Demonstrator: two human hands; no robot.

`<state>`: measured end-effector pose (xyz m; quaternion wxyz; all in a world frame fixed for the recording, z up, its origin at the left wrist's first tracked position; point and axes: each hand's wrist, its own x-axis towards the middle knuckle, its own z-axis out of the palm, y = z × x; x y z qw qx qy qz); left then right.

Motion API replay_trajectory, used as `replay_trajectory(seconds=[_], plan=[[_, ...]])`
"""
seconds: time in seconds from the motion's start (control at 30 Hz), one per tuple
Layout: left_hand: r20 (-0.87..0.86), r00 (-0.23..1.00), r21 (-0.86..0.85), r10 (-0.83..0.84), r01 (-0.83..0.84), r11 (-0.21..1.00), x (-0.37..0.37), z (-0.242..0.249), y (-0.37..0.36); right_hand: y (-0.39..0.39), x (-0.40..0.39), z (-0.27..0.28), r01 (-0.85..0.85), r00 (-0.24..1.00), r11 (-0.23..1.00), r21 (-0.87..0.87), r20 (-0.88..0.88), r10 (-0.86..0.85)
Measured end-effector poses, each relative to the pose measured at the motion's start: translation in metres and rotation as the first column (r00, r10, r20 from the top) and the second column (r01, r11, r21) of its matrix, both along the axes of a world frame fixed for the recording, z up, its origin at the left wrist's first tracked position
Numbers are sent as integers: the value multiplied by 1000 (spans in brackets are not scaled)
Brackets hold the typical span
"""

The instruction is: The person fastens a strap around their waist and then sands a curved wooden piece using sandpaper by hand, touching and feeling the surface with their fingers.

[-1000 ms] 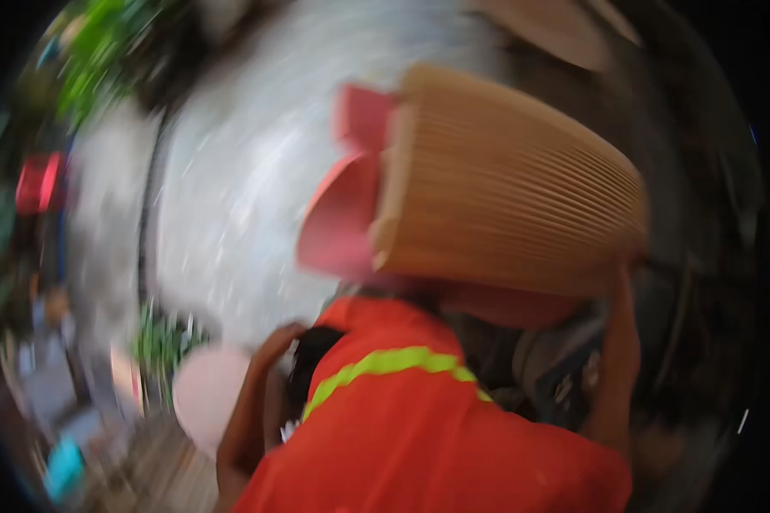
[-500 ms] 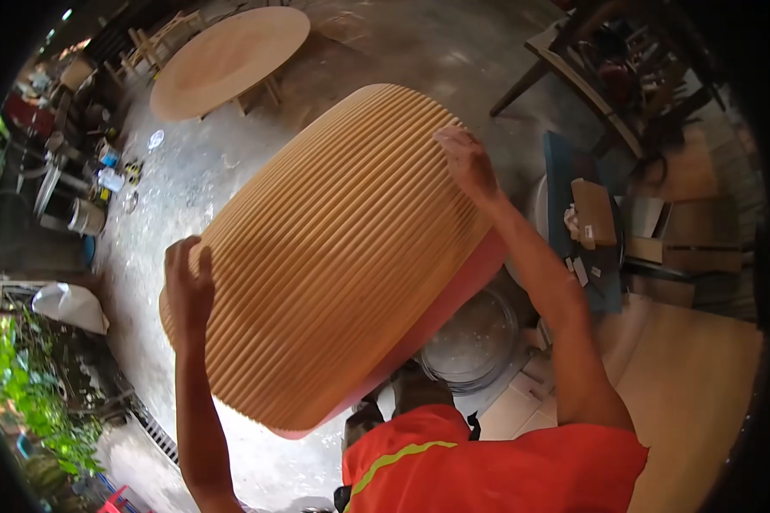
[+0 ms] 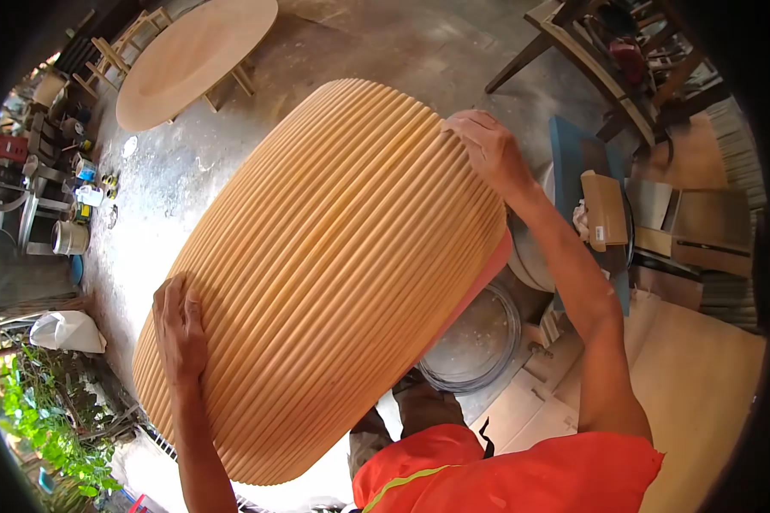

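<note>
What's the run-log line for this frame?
left hand: on ribbed wooden shell, left side | right hand: on its upper-right edge | wooden table: beyond

Table (image 3: 197, 64) beyond the slatted piece (image 3: 334, 282) — carton (image 3: 603, 209) atop a board (image 3: 573, 145) to the right, plants (image 3: 51, 419) left.

Your left hand (image 3: 181, 329), right hand (image 3: 490, 154): palms hidden against piece (image 3: 334, 265). Pink part (image 3: 498, 259), right: mostly hidden. Your trousers (image 3: 428, 400): partly hidden. Coil (image 3: 513, 338), right: partly covered. Your shirt (image 3: 522, 479): cut off, near edge. Table (image 3: 197, 60), far left: cut off, far edge. Cans (image 3: 87, 196), left: labels too small.
</note>
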<state>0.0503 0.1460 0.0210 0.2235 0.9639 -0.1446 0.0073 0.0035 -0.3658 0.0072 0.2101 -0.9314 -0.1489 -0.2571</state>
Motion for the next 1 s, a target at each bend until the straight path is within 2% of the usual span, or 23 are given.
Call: replay_trajectory(seconds=[0.07, 0.13, 0.23, 0.37, 0.43, 0.5, 0.57, 0.63, 0.7, 0.77, 0.83, 0.87, 1.0], plan=[[10, 1000, 12, 6, -7, 1000, 2, 4, -1, 14, 1, 3, 48, 998, 999, -13, -34, -49], [-47, 998, -43, 38, -40, 998, -2, 7, -3, 54, -18, 2, -61, 998, 994, -94, -17, 60], [-23, 1000, -21, 9, -9, 1000, 0, 1, 2, 20, -10, -3, 19, 1000, 999, -46, 7, -19], [10, 1000, 24, -16, 15, 1000, 2, 2, 1, 45, -17, -7, 62, 998, 997, -47, 9, -62], [-10, 1000, -15, -18, 18, 1000, 3, 0, 3, 79, -29, -3, -60, 997, 988, -145, 40, 66], [-3, 1000, -15, -25, 25, 1000, 0, 1, -2, 39, -17, 4, -73, 997, 987, -141, 29, 77], [11, 1000, -12, -21, 21, 1000, -1, 3, -1, 16, -6, 2, 186, 978, 975, -125, -71, -196], [15, 999, 28, -28, 28, 999, 0, 3, -3, 42, -14, 6, 119, 990, 980, -160, -57, -130], [10, 999, 2, -36, 36, 999, 3, 1, 0, 74, -20, 14, -85, 996, 979, -188, -40, 78], [-2, 999, -35, -40, 39, 999, 3, -1, 3, 31, -9, 3, -114, 993, 981, -157, 5, 116], [2, 999, -23, -42, 42, 999, 3, 2, -3, -8, 3, 3, 104, 995, 978, -180, 11, -103], [2, 999, -7, -42, 42, 999, 2, 3, -3, -20, 6, -1, 70, 995, 989, -127, -55, -78], [7, 1000, -19, -27, 27, 999, 3, 0, 0, -20, 10, 7, 33, 995, 988, -154, -93, -47]])
